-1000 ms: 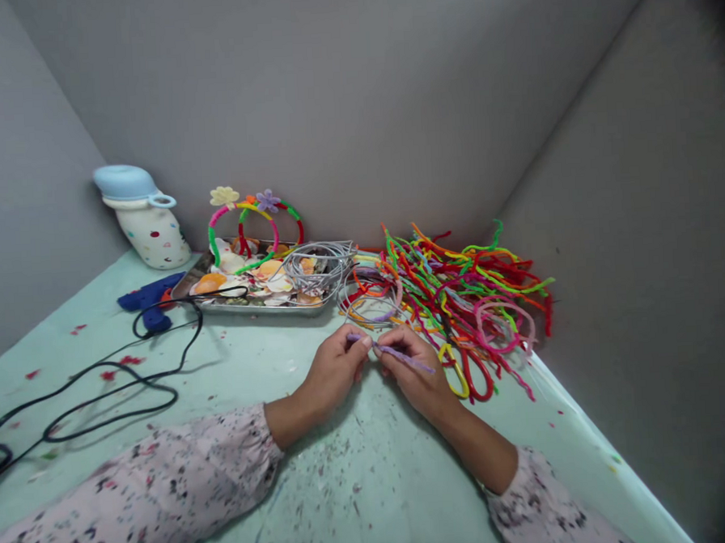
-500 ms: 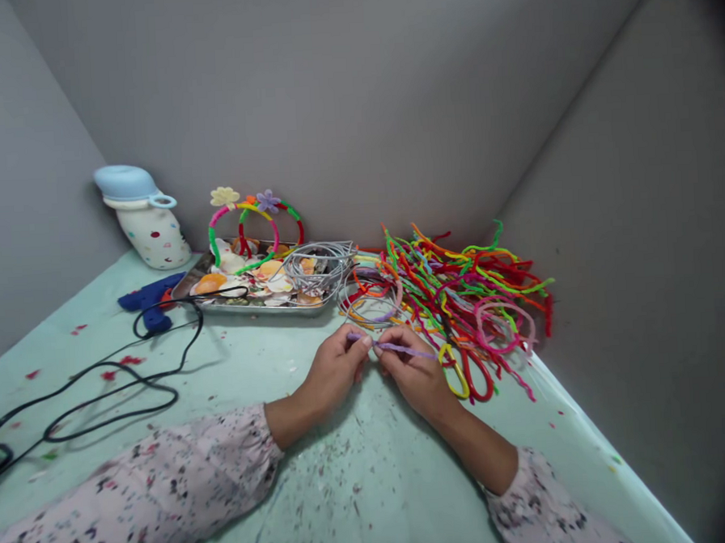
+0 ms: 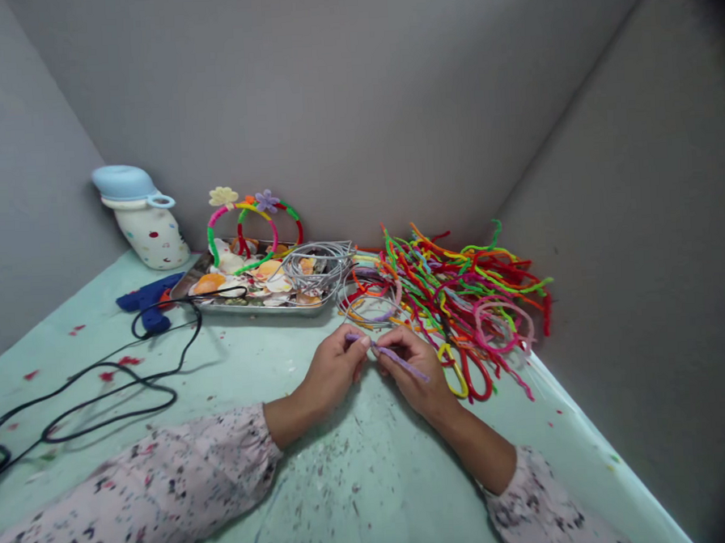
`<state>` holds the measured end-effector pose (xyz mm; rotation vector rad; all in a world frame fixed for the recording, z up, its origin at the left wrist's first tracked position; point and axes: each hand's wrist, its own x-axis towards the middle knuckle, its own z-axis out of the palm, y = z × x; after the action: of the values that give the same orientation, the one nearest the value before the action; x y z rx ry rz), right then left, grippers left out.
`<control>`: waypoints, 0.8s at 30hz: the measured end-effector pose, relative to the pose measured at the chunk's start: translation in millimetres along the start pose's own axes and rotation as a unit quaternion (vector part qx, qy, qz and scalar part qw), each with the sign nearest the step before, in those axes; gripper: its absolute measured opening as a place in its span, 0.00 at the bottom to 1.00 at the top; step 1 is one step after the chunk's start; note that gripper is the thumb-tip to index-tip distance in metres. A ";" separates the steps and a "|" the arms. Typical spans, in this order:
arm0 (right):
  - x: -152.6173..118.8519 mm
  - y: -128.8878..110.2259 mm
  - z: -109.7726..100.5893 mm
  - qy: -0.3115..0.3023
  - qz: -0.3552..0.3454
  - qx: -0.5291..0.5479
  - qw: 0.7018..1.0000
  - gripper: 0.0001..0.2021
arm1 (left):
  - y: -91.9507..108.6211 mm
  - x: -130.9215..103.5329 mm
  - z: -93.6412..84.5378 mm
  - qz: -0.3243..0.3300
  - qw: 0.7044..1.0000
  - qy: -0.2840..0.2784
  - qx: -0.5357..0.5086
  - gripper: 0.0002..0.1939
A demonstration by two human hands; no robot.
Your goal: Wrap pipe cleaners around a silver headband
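A short purple pipe cleaner (image 3: 404, 361) runs between my two hands above the pale green table. My left hand (image 3: 336, 366) pinches its left end between thumb and index finger. Close beside it, my right hand (image 3: 414, 374) pinches the middle, and the free end lies across its fingers, pointing down to the right. Just beyond the hands are loops of grey wire (image 3: 370, 310), with orange and purple parts. Right of these spreads a heap of colourful pipe cleaners (image 3: 460, 278), and scissors with yellow and red handles (image 3: 478, 376) rest near my right hand.
A metal tray (image 3: 267, 311) holds shells, coiled wire and two flower-topped rings (image 3: 273, 227). To its left are a blue glue gun (image 3: 151, 299) with a black cable (image 3: 161, 379) and a white bottle with a blue lid (image 3: 147, 226). Grey walls stand behind and at the right.
The free right end of the purple pipe cleaner has swung down towards my right palm. Both hands have kept nearly the same place and grip.
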<state>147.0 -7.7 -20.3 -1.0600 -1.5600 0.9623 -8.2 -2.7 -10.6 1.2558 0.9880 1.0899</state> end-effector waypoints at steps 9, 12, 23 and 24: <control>0.9 -4.4 3.2 0.010 0.065 0.078 0.995 0.04 | -0.7 -0.4 -0.5 0.013 1.000 -0.009 0.001 0.12; 2.3 -3.8 3.2 0.007 0.084 0.101 0.991 0.07 | 0.9 -1.0 -0.2 0.014 1.000 -0.007 0.013 0.11; 3.2 -6.0 -0.9 -0.027 0.073 0.074 0.994 0.12 | 2.9 -1.5 -0.5 0.028 0.999 0.000 0.023 0.11; 3.5 -5.8 -1.0 -0.027 0.075 0.076 0.994 0.11 | 2.5 -1.5 -0.6 0.028 0.999 0.000 0.025 0.11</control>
<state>146.4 -6.1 -13.6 -1.0629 -1.4406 1.2020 -9.3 -4.0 -8.1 1.3307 0.9895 1.1147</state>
